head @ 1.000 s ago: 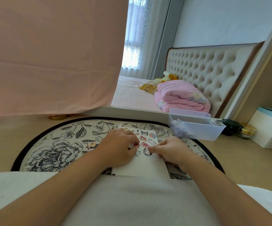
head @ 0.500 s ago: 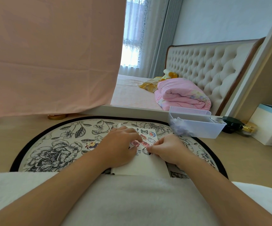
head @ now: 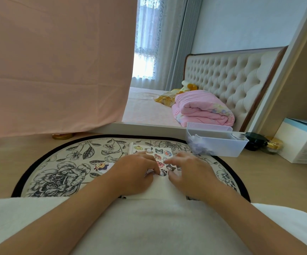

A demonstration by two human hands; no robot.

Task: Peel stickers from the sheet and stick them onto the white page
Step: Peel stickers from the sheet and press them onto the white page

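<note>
- Stickers [head: 159, 151] cover the far half of the page [head: 160, 188]; I judge the near half not yet filled.
- Left hand [head: 134, 172]: fingers curled, grip unclear; right hand [head: 187, 172]: fingers loosely spread.

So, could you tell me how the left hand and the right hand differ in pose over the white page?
The left hand has curled fingers with tips down on the white page; the right hand has fingers spread and looser. The left hand looks sharp; the right hand is blurred. The left hand covers the page's left side, the right hand its right side. Both are palm down over the page.
</note>
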